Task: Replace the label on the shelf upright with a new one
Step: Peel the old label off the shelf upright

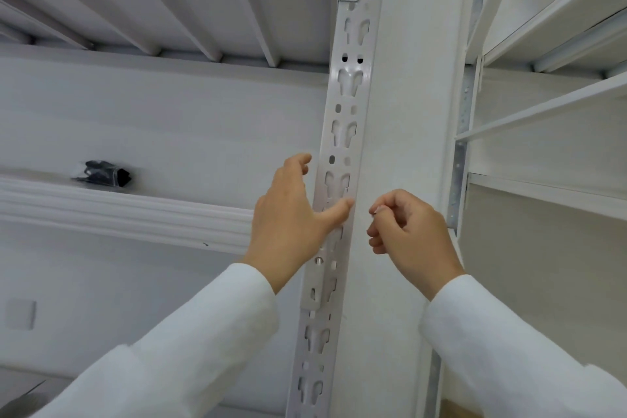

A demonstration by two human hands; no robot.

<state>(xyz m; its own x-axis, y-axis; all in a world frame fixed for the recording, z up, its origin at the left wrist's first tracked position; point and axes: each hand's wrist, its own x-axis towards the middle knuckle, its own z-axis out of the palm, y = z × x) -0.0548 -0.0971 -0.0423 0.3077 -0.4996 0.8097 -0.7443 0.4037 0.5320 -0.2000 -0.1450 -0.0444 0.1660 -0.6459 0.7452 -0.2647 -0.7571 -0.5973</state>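
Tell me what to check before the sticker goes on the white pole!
1. Left hand steadies the shelf upright, thumb across it: ok.
2. Right hand pinches something small at its fingertips: ok.
3. That it is the new label: cannot tell.
4. Old label is off: cannot tell, none visible.
5. Right hand is apart from the upright, free to move in: ok.
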